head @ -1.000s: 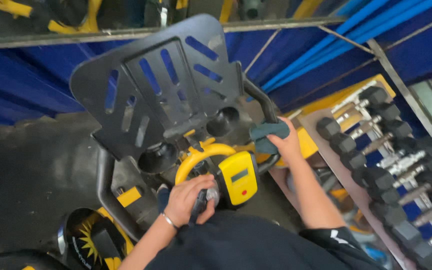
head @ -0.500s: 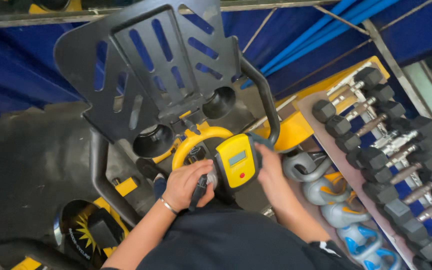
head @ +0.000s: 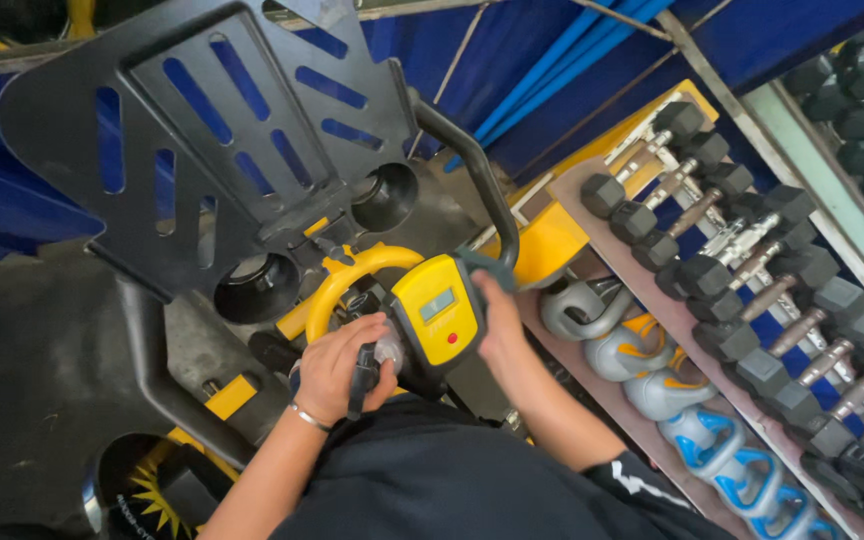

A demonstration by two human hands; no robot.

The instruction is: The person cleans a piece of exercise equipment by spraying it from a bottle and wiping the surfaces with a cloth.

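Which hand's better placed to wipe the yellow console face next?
Right, probably. The right hand presses a grey-green cloth against the edge of the yellow plastic console. The left hand is closed around a clear spray bottle below it.

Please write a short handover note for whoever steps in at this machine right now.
Left hand: closed round a spray bottle, just left of the yellow console.
Right hand: presses a grey cloth against the console's right edge.
Done: cloth and bottle in hand, at the console.
Left: probably wiping the console face and the yellow ring handle behind it; neither is under the cloth.
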